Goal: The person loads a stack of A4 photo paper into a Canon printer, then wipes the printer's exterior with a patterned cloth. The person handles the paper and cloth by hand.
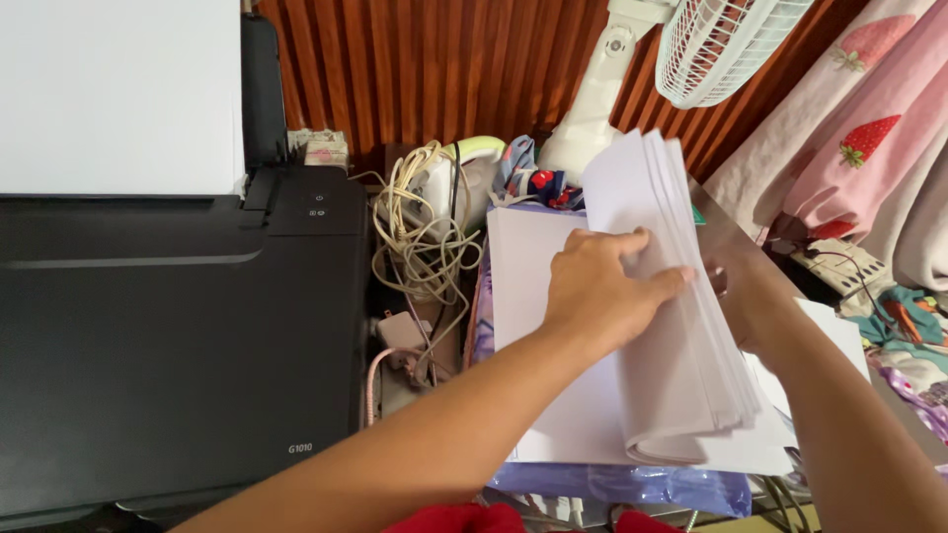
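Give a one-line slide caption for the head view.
Left hand and right hand lift a sheaf of white sheets from a paper stack beside a black printer.

Black printer (178,336), left, white sheet (118,94) upright in its feed. Tangled cream cables (425,237) beside it. White fan (721,44), top right. Strawberry-print fabric (869,128), far right. Ribbed brown wall (444,69) behind.

Matt white paper sheets (681,326) lie beside a smooth black plastic printer (168,336), before ribbed reddish wood panelling (444,69).
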